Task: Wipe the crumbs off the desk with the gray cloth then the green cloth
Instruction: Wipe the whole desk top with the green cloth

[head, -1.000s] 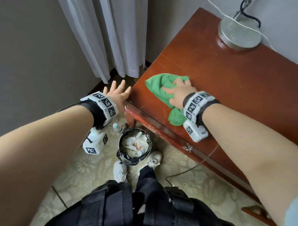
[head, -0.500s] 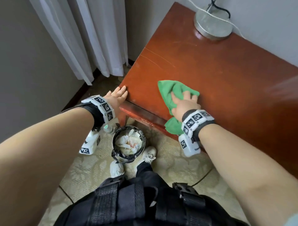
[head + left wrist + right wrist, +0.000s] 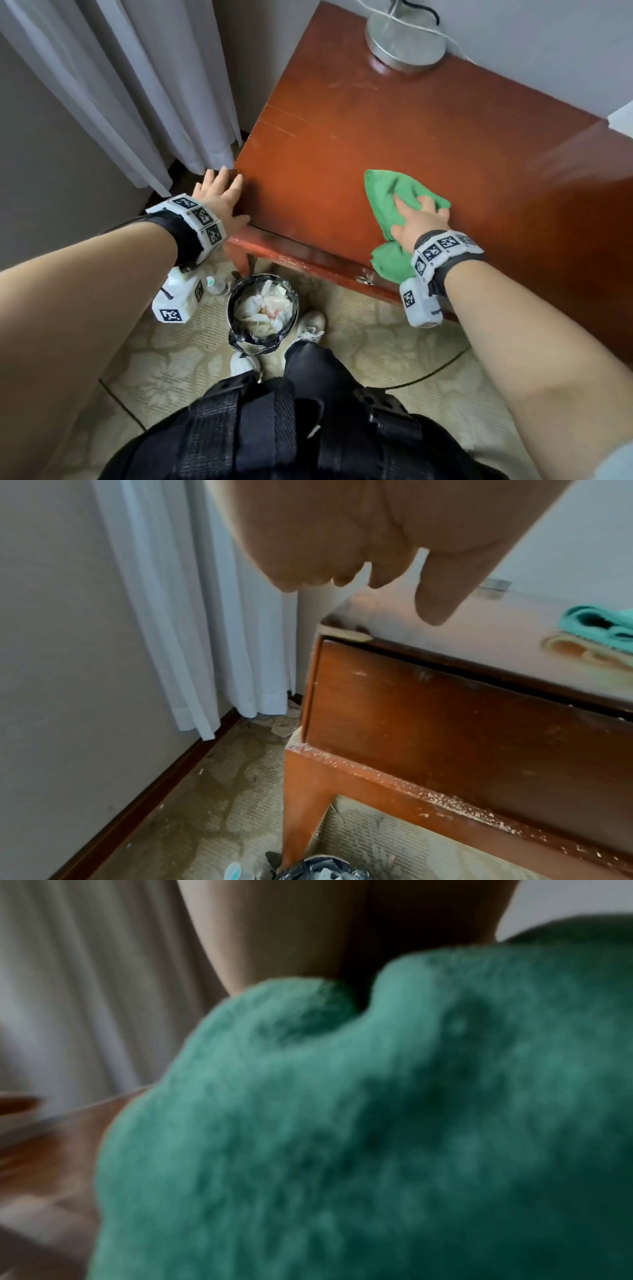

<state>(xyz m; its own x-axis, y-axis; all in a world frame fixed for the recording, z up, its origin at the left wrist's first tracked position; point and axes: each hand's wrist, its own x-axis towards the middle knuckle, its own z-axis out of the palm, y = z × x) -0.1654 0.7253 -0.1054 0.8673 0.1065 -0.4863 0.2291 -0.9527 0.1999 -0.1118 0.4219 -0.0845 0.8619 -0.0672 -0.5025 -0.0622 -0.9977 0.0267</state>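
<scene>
green cloth [image 3: 387, 192] slid right, lamp base [image 3: 406, 39] beyond.

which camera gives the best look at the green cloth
The head view: it shows nearly all of the green cloth lying on the desk under the right hand. The left wrist view catches only a corner at its right border; the right wrist view is a blurred close-up of fabric.

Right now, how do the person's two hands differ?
The right hand presses the green cloth onto the desk, away from its corner; the left hand holds nothing, open at the desk's left front corner. Both wear marker-patterned wristbands.
</scene>
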